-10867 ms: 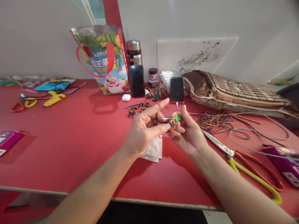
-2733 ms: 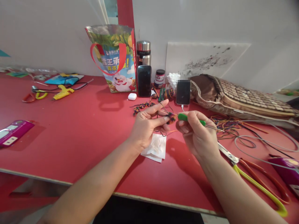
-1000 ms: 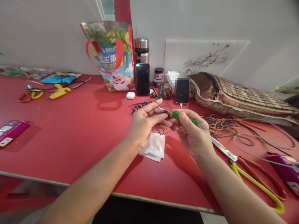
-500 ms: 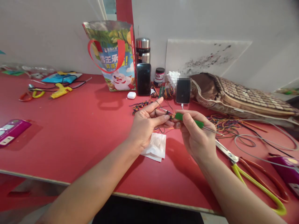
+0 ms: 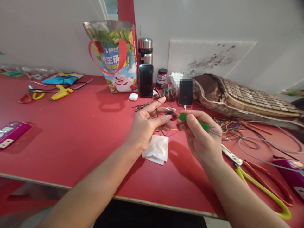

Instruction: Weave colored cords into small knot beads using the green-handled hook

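Observation:
Between thumb and fingers, my left hand [image 5: 152,118] pinches a small piece of dark, multicoloured crochet work [image 5: 173,115], with a strand of yarn running over its raised index finger. My right hand [image 5: 201,136] is closed round the green handle of a crochet hook [image 5: 204,126]. Its thin metal shaft sticks out behind the hand to the right, and a metal tip shows at the crochet piece. A finished-looking knotted strand [image 5: 142,107] lies behind my left hand. Below the hands rests a folded white tissue [image 5: 156,148].
Yellow-and-red handled scissors [image 5: 237,161] and tangled yarn [image 5: 230,126] lie on the right. At the back stand a gift bag [image 5: 118,69], a phone [image 5: 146,80], a charging phone [image 5: 186,92] and a brown bag [image 5: 237,95]. A yellow glue gun [image 5: 61,92] lies left.
My right hand and the green handle have shifted slightly right, away from my left hand. The crochet piece has turned a little in my left fingers.

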Tool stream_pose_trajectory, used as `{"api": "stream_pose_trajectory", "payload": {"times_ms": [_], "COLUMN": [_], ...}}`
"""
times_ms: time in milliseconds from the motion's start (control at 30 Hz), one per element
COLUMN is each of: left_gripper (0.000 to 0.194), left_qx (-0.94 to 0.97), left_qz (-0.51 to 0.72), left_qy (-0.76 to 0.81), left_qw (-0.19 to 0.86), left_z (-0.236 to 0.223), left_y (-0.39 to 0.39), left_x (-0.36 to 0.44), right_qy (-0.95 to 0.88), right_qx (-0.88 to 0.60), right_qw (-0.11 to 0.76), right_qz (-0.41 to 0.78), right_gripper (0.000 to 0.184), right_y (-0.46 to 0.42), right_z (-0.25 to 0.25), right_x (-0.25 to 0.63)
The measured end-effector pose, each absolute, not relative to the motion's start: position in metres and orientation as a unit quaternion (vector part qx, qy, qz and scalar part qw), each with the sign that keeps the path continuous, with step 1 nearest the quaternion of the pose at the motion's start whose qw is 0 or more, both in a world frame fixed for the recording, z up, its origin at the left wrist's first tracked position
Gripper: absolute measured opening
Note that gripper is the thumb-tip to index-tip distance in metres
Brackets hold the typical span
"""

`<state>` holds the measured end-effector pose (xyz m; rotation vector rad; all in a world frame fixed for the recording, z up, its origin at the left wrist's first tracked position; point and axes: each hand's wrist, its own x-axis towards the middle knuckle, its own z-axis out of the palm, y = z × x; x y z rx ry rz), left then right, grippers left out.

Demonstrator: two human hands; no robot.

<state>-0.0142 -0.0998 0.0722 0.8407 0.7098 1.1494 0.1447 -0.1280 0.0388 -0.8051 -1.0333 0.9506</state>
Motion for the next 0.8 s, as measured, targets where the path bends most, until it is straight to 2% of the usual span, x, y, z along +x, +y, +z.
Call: {"api": "stream_pose_trajectory", "payload": {"times_ms": [167, 467, 667, 800], "left_gripper": [0.060, 0.071, 0.080, 0.080], "left_qx": [0.361, 0.383, 0.425, 0.433], "left_qz": [0.519, 0.509, 0.527, 0.539], "left_qy": [0.327, 0.316, 0.325, 0.329], "left_qw": [0.702, 0.703, 0.660, 0.642], "left_z": [0.074, 0.071, 0.069, 0.068], "left_y": [-0.100, -0.102, -0.104, -0.107], "left_x": [-0.013, -0.011, -0.007, -0.003], "right_qy": [-0.459, -0.441, -0.504, -0.550], "right_qx": [-0.375, -0.361, -0.387, -0.407], "right_qw": [0.677, 0.693, 0.674, 0.671], "right_qz": [0.437, 0.441, 0.377, 0.285], "right_gripper": [0.019, 0.019, 0.018, 0.013], "right_y": [-0.127, -0.127, -0.127, -0.130], "right_z": [0.036, 0.040, 0.029, 0.030], "right_x": [0.144, 0.142, 0.145, 0.141]}}
